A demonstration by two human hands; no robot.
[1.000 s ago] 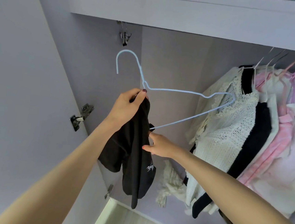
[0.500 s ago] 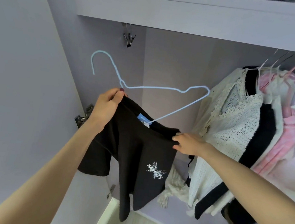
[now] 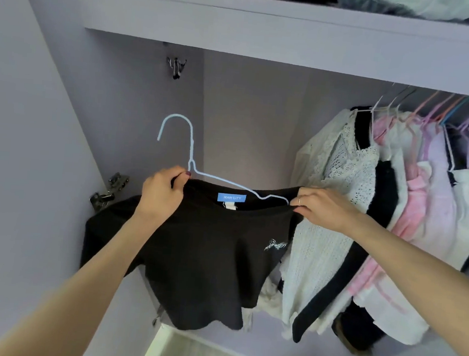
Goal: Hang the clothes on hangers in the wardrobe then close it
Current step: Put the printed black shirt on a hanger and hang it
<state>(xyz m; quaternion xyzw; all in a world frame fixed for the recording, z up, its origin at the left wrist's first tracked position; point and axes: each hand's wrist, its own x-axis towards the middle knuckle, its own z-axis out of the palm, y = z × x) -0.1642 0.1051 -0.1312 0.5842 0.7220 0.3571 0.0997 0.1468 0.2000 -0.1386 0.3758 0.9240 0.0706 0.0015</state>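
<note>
Inside the open lilac wardrobe (image 3: 139, 90), we hold a black T-shirt (image 3: 206, 255) on a pale blue wire hanger (image 3: 192, 148), one shoulder in each hand. Our left hand (image 3: 160, 197) has its fingers curled round the left shoulder seam just below the hanger's neck, and our right hand (image 3: 321, 206) pinches the right shoulder over the far tip of the wire, so both hands are clamped on cloth and hanger together. The shirt is spread between them in the wardrobe's left half, its blue neck label (image 3: 231, 197) facing us, its hem hanging free above the wardrobe floor. The hanger's long axis runs left to right between our hands, tilted slightly down to the right, and its hook stands up from the left end, right beside the left hand and well below the shelf (image 3: 269, 30). The rail (image 3: 404, 99), as far as we can see it, lies up and to the right, where a white lace top (image 3: 339, 170) and a crowded row of pink and white garments (image 3: 430, 200) already hang. We judge the shirt seated on its hanger; what remains is to lift the hook up and right onto the rail, with the left hand nearest the hook, and the door is not yet shut
</note>
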